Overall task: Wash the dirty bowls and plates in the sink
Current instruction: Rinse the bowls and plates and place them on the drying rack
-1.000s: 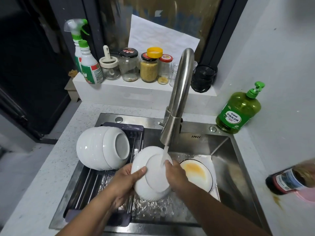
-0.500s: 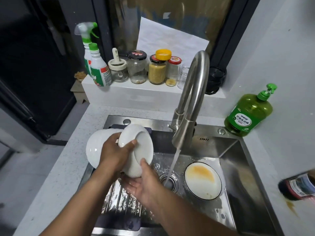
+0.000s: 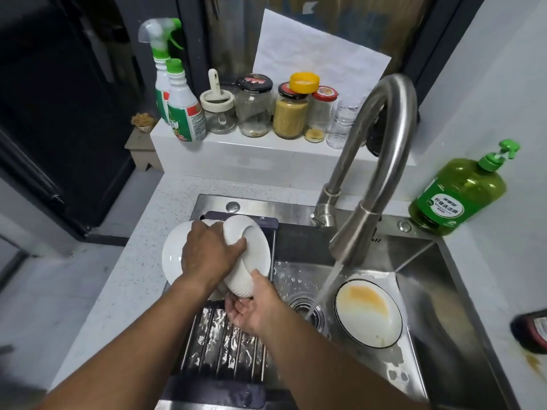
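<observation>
L hand (image 3: 207,255) grips white bowl (image 3: 248,258) over rack (image 3: 225,344); R hand (image 3: 251,306) cups it underneath. Stained plate (image 3: 368,313) in sink (image 3: 444,291), tap (image 3: 381,161) running.

Soft indoor light, wide-angle edge distortion

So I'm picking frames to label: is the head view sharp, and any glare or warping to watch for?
Head view: the hands, left and right, and the white bowl are fairly sharp; the spray bottle top is smeared; the faucet bows with wide-angle distortion; bright highlights sit on the wet drying rack; the dark bottle at the right edge is blurred and cut off.
</observation>
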